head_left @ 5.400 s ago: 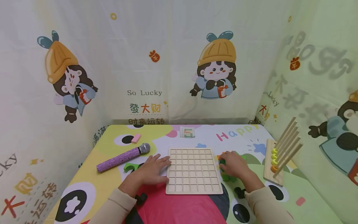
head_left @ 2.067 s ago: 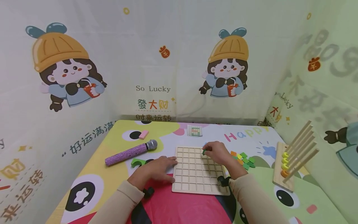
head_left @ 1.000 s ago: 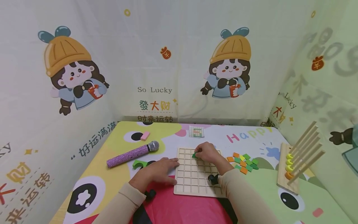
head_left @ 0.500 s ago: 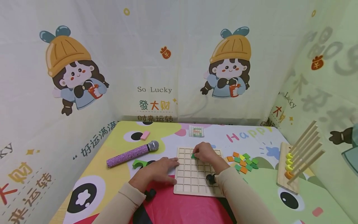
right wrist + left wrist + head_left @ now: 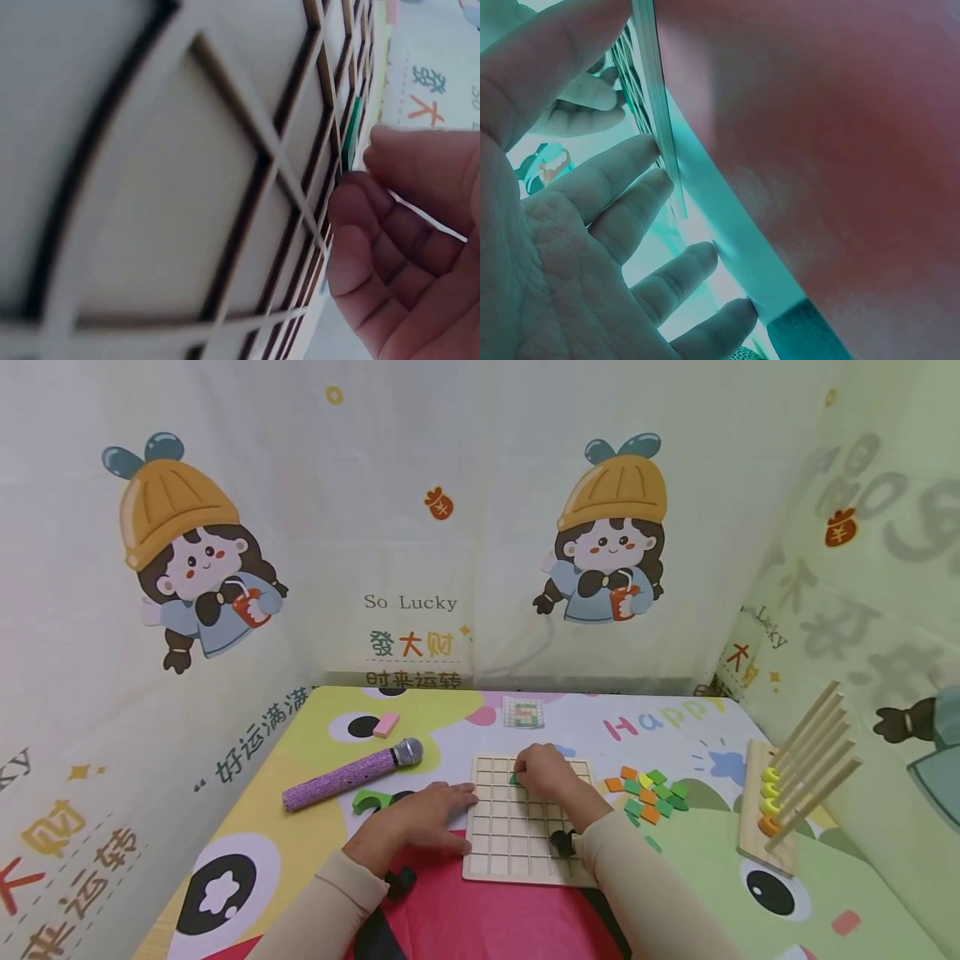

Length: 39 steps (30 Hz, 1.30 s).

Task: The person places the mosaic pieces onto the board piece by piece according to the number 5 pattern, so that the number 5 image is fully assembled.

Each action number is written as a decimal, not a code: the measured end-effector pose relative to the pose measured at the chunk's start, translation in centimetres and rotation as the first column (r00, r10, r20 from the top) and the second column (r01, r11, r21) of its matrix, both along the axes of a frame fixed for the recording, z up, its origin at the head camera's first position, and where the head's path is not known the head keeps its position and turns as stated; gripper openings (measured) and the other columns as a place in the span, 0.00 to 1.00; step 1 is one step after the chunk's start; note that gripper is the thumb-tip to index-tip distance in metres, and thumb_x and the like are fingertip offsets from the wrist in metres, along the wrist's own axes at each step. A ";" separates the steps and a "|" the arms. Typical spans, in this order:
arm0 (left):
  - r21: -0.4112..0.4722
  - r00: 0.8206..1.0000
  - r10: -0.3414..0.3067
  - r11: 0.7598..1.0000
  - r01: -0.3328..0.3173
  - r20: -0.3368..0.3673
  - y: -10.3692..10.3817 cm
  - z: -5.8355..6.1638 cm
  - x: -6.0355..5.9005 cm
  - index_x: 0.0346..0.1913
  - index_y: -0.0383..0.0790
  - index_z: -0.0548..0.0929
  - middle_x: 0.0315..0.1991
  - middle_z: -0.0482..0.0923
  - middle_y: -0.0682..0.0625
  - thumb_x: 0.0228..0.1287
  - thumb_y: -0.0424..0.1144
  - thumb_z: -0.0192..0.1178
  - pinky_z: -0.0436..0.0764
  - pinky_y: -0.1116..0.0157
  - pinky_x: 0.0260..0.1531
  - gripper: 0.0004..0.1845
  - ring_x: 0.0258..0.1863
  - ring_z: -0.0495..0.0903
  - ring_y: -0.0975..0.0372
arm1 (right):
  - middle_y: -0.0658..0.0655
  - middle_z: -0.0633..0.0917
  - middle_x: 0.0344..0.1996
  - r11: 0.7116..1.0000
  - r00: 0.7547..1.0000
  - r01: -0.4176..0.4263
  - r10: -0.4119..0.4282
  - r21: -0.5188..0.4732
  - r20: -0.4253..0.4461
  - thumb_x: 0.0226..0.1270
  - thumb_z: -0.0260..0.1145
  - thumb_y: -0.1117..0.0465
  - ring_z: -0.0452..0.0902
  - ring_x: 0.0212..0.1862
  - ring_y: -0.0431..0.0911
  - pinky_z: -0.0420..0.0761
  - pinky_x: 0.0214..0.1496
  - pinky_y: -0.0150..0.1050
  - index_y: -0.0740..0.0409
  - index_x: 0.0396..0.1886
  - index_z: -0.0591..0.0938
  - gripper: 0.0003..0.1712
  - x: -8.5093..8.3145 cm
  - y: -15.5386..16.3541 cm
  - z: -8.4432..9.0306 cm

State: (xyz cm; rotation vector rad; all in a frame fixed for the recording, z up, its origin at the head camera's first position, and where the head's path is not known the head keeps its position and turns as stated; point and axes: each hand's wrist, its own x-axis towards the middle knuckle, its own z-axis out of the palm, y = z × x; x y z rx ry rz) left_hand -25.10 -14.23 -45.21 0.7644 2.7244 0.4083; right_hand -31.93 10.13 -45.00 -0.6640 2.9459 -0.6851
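On counter: right hand [image 5: 542, 773] pinches green tile [image 5: 350, 135] edge-up over wooden grid board [image 5: 517, 852]; may wedge crooked. Left hand [image 5: 420, 814] flat, steadying board.

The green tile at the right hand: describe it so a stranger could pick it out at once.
Find the wooden grid board at the middle of the table. The right hand rests over its far rows, and the green tile pokes out at the fingers, standing on edge at a grid cell. Unlike the loose tiles piled right of the board, it is the only one on the board.
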 end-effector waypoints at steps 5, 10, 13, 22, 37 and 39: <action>0.009 1.000 -0.005 1.000 0.005 -0.010 -0.2 -0.1 0.0 0.74 0.46 0.75 0.78 0.66 0.50 0.58 0.54 0.74 0.73 0.47 0.69 0.40 0.76 0.66 0.47 | 0.52 0.89 0.37 0.997 1.000 -0.008 0.010 -0.076 0.016 0.72 0.69 0.62 0.82 0.38 0.44 0.84 0.46 0.44 0.58 0.43 0.90 0.07 0.2 1.1 -0.4; 0.015 1.000 -0.018 1.000 0.018 -0.012 -0.4 -0.3 0.2 0.73 0.45 0.75 0.78 0.67 0.48 0.58 0.53 0.73 0.73 0.46 0.70 0.40 0.75 0.66 0.46 | 0.52 0.88 0.41 0.991 0.999 0.016 -0.009 -0.136 0.052 0.73 0.68 0.59 0.82 0.44 0.46 0.83 0.49 0.47 0.60 0.52 0.88 0.14 0.5 3.6 -0.4; 0.013 1.000 -0.012 1.000 0.012 -0.016 -0.5 -0.3 0.2 0.73 0.45 0.75 0.78 0.66 0.48 0.58 0.52 0.74 0.71 0.46 0.71 0.40 0.75 0.66 0.46 | 0.54 0.88 0.42 0.986 0.998 0.027 -0.016 -0.162 0.067 0.73 0.68 0.58 0.83 0.45 0.49 0.83 0.47 0.48 0.62 0.55 0.87 0.17 0.6 5.5 -0.1; 0.020 1.000 -0.015 1.000 0.015 -0.011 -0.7 -0.1 0.2 0.73 0.44 0.76 0.78 0.67 0.47 0.58 0.52 0.74 0.71 0.47 0.71 0.39 0.75 0.67 0.45 | 0.61 0.89 0.46 0.987 0.996 0.090 -0.086 -0.136 0.037 0.74 0.66 0.59 0.84 0.50 0.58 0.84 0.51 0.55 0.65 0.55 0.87 0.17 0.8 11.3 0.2; 0.023 0.999 -0.048 0.999 0.049 -0.024 -0.4 -0.1 0.1 0.73 0.44 0.75 0.78 0.67 0.47 0.59 0.53 0.73 0.72 0.48 0.71 0.40 0.74 0.68 0.47 | 0.62 0.89 0.42 0.984 0.984 0.172 -0.174 0.050 0.041 0.59 0.66 0.71 0.80 0.42 0.54 0.83 0.52 0.54 0.66 0.48 0.89 0.17 0.9 13.5 -0.7; 0.018 0.998 -0.050 0.999 0.050 -0.027 -0.3 -0.1 0.0 0.73 0.44 0.75 0.78 0.67 0.47 0.59 0.53 0.73 0.72 0.48 0.71 0.40 0.74 0.68 0.47 | 0.62 0.88 0.41 0.978 0.980 0.188 -0.192 0.088 0.043 0.59 0.67 0.71 0.78 0.42 0.54 0.82 0.55 0.55 0.66 0.47 0.89 0.16 0.9 13.5 -0.5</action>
